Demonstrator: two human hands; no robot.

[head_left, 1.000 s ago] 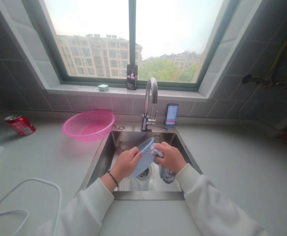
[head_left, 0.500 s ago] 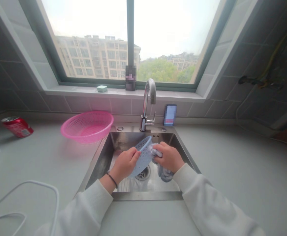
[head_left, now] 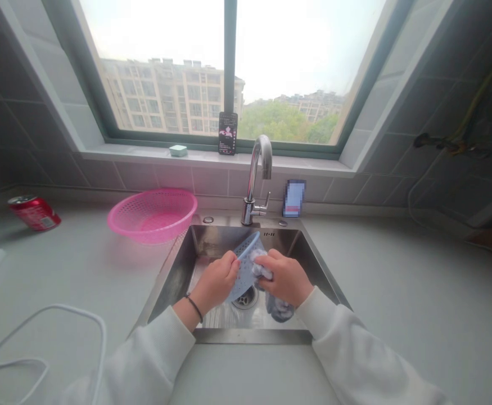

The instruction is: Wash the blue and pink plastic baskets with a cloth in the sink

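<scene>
Over the steel sink (head_left: 254, 336), a light blue perforated plastic basket (head_left: 242, 275) is tilted on its side. My left hand (head_left: 217, 281) grips the basket's rim, thumb on the near side. A grey-and-white cloth (head_left: 280, 308) is bunched in my right hand (head_left: 287, 277), its lower part hanging down. The cloth presses against the basket's outer side. Below the basket shows the round drain (head_left: 244, 298), partly covered by it.
A chrome faucet (head_left: 254, 180) rises behind the sink. At the left stand a pink basket (head_left: 153, 233) and a red can (head_left: 35, 214); a white cable (head_left: 72, 309) loops nearer. Phones lean on the window sill (head_left: 228, 134) and the back wall (head_left: 294, 198).
My right hand has moved slightly down and left with the cloth along the basket's side. My left hand keeps its grip on the rim. The camera view has shifted a little.
</scene>
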